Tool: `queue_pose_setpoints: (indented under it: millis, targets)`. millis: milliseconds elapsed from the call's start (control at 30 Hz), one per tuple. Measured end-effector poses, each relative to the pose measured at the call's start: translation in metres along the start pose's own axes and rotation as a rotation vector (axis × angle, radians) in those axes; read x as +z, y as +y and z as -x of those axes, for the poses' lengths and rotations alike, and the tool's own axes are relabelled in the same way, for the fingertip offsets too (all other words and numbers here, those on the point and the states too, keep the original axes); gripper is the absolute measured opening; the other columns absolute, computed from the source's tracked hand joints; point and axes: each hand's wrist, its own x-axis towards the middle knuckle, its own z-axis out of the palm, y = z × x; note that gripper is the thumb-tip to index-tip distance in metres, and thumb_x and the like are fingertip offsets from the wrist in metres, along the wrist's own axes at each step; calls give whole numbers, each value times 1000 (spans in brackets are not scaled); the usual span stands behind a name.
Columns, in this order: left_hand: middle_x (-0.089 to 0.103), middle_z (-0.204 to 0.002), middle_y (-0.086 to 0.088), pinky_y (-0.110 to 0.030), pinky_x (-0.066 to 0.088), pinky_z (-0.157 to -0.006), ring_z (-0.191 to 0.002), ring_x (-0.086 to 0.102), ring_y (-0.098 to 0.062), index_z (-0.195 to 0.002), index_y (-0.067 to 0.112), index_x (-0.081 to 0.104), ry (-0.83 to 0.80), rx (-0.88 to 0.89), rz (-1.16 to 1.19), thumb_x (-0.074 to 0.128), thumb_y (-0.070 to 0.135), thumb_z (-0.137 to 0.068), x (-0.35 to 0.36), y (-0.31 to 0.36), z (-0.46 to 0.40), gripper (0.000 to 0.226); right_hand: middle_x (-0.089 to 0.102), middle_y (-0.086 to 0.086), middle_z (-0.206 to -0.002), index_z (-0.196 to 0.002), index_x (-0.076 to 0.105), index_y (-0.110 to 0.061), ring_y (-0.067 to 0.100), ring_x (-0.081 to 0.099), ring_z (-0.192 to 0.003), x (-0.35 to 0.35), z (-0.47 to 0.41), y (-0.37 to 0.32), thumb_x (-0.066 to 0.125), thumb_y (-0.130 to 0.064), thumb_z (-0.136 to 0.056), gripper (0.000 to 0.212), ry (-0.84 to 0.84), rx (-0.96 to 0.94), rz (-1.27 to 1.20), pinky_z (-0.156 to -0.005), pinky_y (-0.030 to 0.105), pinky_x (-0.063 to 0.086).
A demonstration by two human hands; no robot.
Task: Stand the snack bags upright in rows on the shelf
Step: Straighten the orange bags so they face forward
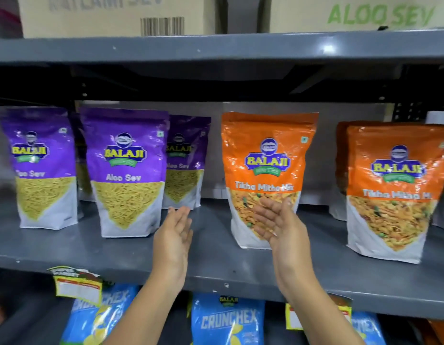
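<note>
While both hands are up in front of the grey shelf (216, 245), neither one is actually holding anything. The left hand (175, 235) is spread with the fingers loosely together, palm turned to the right, hovering over the bare gap in the middle of the shelf, just beside the front purple bag (127, 173). The right hand (278, 220) is open too, palm facing left, fingers spread a bit, sitting right in front of the lower part of the middle orange bag (265, 178) (can't tell if the fingertips are actually touching it or just close). That orange bag is standing upright near the front of the shelf. Another orange bag (395, 192) stands upright off to the right, well apart from it, with one more tucked behind it. On the left side there's a purple bag (43, 168) at the far left, the front purple one next to it, and a third purple bag (185, 160) set further back, all upright. Blue bags (227, 322) hang out on the shelf below, with a couple of price tags (78, 286) clipped to the shelf edge. Cardboard boxes (116, 14) sit on the top shelf.
</note>
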Motion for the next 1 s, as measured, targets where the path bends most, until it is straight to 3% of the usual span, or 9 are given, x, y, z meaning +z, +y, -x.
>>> queue_pose_setpoints:
  millis: [233, 333, 400, 500, 567, 633, 733, 867, 1000]
  targets:
    - [71, -114, 5, -19, 48, -87, -110, 66, -9, -109, 17, 70, 296, 323, 96, 57, 21, -93, -74, 47, -28, 21, 64, 7, -127, -126, 60, -15, 15, 58, -117, 89, 6, 58, 29, -42, -102, 48, -217, 157, 98, -93, 31, 46]
    - [68, -124, 3, -25, 47, -98, -117, 62, -8, -122, 15, 67, 393, 420, 65, 53, 23, -95, -103, 66, -48, 32, 54, 6, -142, -139, 49, -14, 15, 50, -126, 125, 4, 79, 30, -47, -100, 55, -278, 245, 138, -100, 32, 41]
    - [64, -131, -2, -36, 42, -108, -126, 57, -17, -128, 13, 64, 419, 353, -40, 48, 32, -95, -122, 76, -67, 41, 45, 2, -150, -147, 40, -17, 16, 42, -137, 147, 4, 93, 29, -51, -99, 60, -312, 264, 181, -110, 36, 35]
    - [64, -129, -12, -40, 47, -99, -115, 62, -25, -115, 8, 64, 292, 178, -169, 40, 44, -97, -143, 79, -88, 47, 47, -16, -140, -137, 45, -37, 9, 41, -135, 174, 6, 107, 29, -52, -99, 44, -323, 225, 227, -113, 31, 29]
    - [67, -116, 2, -25, 48, -79, -93, 63, -3, -111, 21, 61, 183, 124, -161, 33, 46, -101, -150, 77, -91, 39, 51, -29, -126, -112, 53, -49, 2, 43, -129, 186, 8, 114, 29, -51, -100, 26, -342, 211, 231, -110, 26, 29]
    - [70, -99, 17, -21, 45, -75, -86, 62, 6, -108, 25, 61, 136, 99, -143, 33, 48, -101, -156, 74, -96, 37, 54, -35, -115, -98, 57, -50, 0, 46, -127, 190, 7, 120, 30, -52, -99, 27, -342, 182, 255, -113, 28, 30]
    - [72, -87, 25, -24, 45, -84, -88, 64, 8, -100, 30, 68, 67, 81, -208, 33, 50, -100, -159, 70, -100, 40, 59, -26, -126, -107, 60, -50, 2, 49, -128, 188, 6, 125, 34, -59, -95, 30, -323, 151, 254, -116, 34, 32]
    - [74, -78, 27, -22, 44, -80, -79, 66, 13, -91, 34, 68, -52, 17, -333, 30, 58, -97, -152, 65, -101, 45, 61, -18, -131, -125, 57, -41, 5, 53, -127, 182, 6, 126, 36, -68, -86, 52, -249, 100, 248, -114, 39, 36]
    - [71, -108, 22, -29, 41, -99, -108, 61, -1, -95, 43, 71, -130, -58, -436, 37, 84, -73, -149, 61, -106, 57, 61, -18, -128, -126, 55, -41, 5, 54, -123, 177, 11, 123, 35, -72, -84, 55, -159, 83, 232, -111, 36, 38]
